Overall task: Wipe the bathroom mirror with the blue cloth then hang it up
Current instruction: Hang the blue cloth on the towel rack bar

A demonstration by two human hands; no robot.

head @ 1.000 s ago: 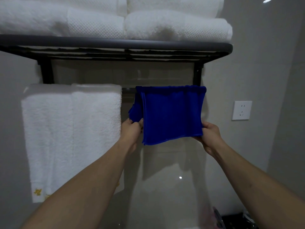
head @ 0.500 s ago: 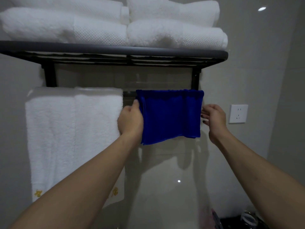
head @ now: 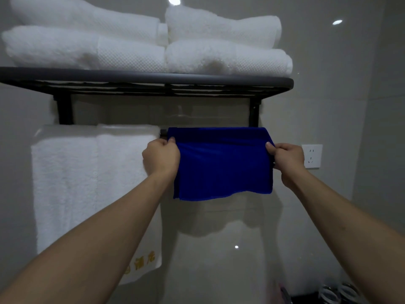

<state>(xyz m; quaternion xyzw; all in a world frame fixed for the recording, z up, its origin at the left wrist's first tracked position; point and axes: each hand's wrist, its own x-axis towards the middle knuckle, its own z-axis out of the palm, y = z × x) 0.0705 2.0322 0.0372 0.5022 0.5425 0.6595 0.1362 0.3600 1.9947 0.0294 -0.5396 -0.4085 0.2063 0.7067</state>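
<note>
Both hands pinch the blue cloth (head: pixel 221 163) draped over the towel bar, left hand (head: pixel 161 157) on its left edge, right hand (head: pixel 286 160) on its right. Tug unevenly and it'll probably slide off or bunch against the white towel (head: pixel 96 183) just beside it

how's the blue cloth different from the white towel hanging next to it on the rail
The blue cloth is deep blue and plain; the white towel is white with yellow lettering near its hem. The blue cloth hangs much shorter than the white towel. The left hand and right hand pinch the blue cloth's edges; neither holds the white towel. Both drape over the same rail.
</note>
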